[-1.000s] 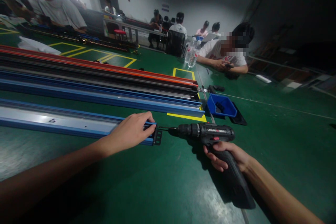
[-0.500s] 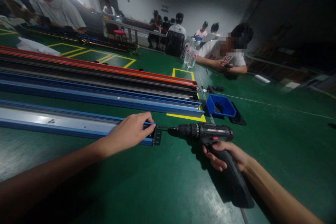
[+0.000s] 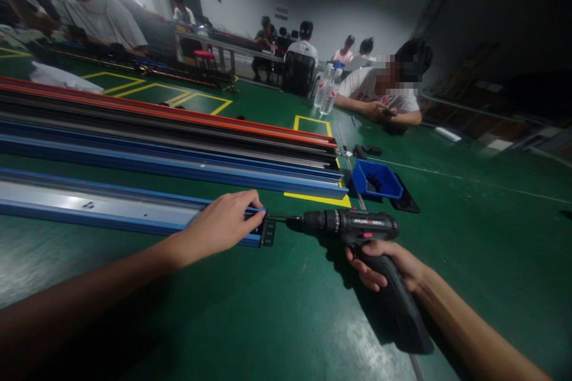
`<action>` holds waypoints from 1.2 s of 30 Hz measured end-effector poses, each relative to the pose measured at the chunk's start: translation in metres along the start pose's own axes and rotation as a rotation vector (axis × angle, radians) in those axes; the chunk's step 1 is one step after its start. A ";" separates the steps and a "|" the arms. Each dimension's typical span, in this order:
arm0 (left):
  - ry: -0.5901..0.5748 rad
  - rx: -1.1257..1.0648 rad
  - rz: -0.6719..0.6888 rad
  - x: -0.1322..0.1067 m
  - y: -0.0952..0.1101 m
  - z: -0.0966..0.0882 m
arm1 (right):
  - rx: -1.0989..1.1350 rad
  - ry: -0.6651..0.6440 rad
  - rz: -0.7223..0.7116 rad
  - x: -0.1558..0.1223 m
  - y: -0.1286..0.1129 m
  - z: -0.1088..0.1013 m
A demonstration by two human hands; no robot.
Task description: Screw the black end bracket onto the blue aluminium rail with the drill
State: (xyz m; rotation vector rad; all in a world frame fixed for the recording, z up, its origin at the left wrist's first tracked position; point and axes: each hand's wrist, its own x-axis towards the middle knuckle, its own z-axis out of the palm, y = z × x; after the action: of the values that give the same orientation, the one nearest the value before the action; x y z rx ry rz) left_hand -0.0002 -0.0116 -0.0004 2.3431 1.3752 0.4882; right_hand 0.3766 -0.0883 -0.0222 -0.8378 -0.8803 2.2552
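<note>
My right hand (image 3: pixel 379 262) is wrapped round the grip of a black cordless drill (image 3: pixel 366 226), which lies on its side low over the green table. Its long bit (image 3: pixel 285 218) points left and reaches the black end plate (image 3: pixel 268 233) of a blue metal rail (image 3: pixel 134 223). Over that rail's right end, my left hand (image 3: pixel 227 217) is closed with thumb and fingers gripping it at the end plate. The exact spot where the bit's tip meets the plate is too small to make out.
Beyond the rail lie more long profiles, blue (image 3: pixel 268 175), black and orange (image 3: pixel 223 122). A blue bin (image 3: pixel 378 181) with dark parts stands right of their ends. Two water bottles (image 3: pixel 328 92) are farther back, near a seated person (image 3: pixel 379 95) holding a phone.
</note>
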 end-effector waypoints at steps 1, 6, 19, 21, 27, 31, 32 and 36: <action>0.001 -0.001 0.002 0.000 0.000 0.000 | 0.001 -0.006 0.000 0.000 0.000 0.000; 0.004 0.002 0.009 0.000 0.001 0.001 | -0.002 0.001 -0.007 0.000 0.000 0.002; 0.008 0.017 0.027 0.000 0.002 0.000 | -0.006 -0.019 -0.005 0.000 -0.001 0.002; 0.010 0.025 0.026 0.000 0.002 0.000 | -0.004 -0.016 -0.002 0.000 -0.001 0.001; 0.010 0.038 0.039 0.000 0.000 0.002 | -0.012 -0.001 0.008 0.000 -0.001 0.001; 0.006 0.029 0.037 0.000 0.002 0.000 | -0.006 0.011 0.003 0.000 -0.001 0.002; 0.007 0.031 0.036 0.000 0.002 0.000 | -0.006 0.010 0.003 0.000 -0.001 0.002; 0.011 0.044 0.031 0.001 0.003 0.000 | 0.003 0.002 0.012 0.000 -0.002 0.004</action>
State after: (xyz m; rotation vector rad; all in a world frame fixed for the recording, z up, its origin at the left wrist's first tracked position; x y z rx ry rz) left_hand 0.0022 -0.0124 0.0012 2.4042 1.3698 0.4849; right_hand 0.3744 -0.0885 -0.0184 -0.8455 -0.8736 2.2651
